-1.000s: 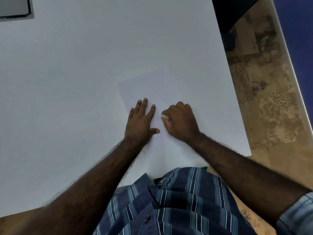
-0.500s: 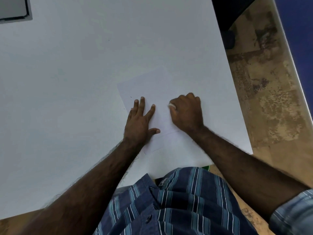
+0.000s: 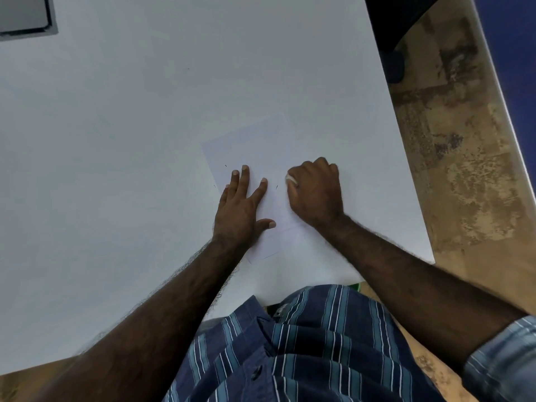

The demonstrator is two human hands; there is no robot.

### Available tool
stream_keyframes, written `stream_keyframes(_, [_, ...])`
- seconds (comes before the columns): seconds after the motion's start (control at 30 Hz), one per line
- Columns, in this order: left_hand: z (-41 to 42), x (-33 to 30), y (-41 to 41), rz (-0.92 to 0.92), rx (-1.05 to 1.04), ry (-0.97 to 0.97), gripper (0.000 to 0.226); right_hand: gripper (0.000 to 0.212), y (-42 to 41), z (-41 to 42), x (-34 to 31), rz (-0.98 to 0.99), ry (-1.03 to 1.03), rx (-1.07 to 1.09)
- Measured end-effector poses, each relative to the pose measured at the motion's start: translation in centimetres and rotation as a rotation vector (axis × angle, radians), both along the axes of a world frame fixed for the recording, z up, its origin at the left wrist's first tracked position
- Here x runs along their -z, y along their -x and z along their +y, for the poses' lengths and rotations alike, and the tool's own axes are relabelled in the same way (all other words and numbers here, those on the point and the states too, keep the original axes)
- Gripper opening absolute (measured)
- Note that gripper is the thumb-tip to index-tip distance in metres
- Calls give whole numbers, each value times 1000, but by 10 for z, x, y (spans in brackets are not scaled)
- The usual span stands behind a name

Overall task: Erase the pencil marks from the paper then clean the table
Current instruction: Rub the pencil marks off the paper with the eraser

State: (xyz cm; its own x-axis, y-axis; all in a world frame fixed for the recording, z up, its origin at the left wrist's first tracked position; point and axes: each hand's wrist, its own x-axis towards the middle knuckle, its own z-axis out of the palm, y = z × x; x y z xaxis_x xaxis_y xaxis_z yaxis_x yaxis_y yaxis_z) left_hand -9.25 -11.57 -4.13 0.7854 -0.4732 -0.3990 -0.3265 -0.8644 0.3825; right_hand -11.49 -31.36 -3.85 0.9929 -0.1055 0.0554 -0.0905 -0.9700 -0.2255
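Note:
A white sheet of paper [image 3: 255,143] lies on the white table [image 3: 130,140], near its front right part. My left hand [image 3: 242,210] presses flat on the paper's left side with fingers spread. My right hand [image 3: 316,192] is curled round a small white eraser [image 3: 291,179], which peeks out at the fingertips and touches the paper. A few short dark pencil marks [image 3: 225,165] or crumbs show near my left fingers and between the two hands.
A grey framed panel [image 3: 24,14] sits at the table's far left corner. The table's right edge borders a worn brown floor [image 3: 464,140]. A dark object [image 3: 391,21] stands beyond the far right corner. My striped shirt fills the bottom.
My right hand with the eraser has slid away from me and to the right across the paper, then held near there. My left hand has stayed pressed in place.

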Motion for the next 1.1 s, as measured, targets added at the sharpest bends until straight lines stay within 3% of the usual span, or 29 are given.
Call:
stream_keyframes(0.17, [2,3,0,-19,-2,26,95,26,34,28,0,44,-26,-366])
stream_keyframes(0.3, [0,0,0,-7,-8,5,100,26,8,3,3,4,36,-131])
stream_keyframes(0.43, [-1,-4,-1,12,-1,-28,101,18,-14,-22,4,21,-41,54])
stream_keyframes(0.7, [-10,-13,-6,-31,37,-40,104,11,3,-30,4,37,-95,24])
stream_keyframes(0.97, [-25,-13,-7,66,63,-34,114,12,8,-23,0,32,-94,31])
stream_keyframes(1.1, [-23,-8,-6,44,58,-1,113,15,30,-3,-4,79,-138,-229])
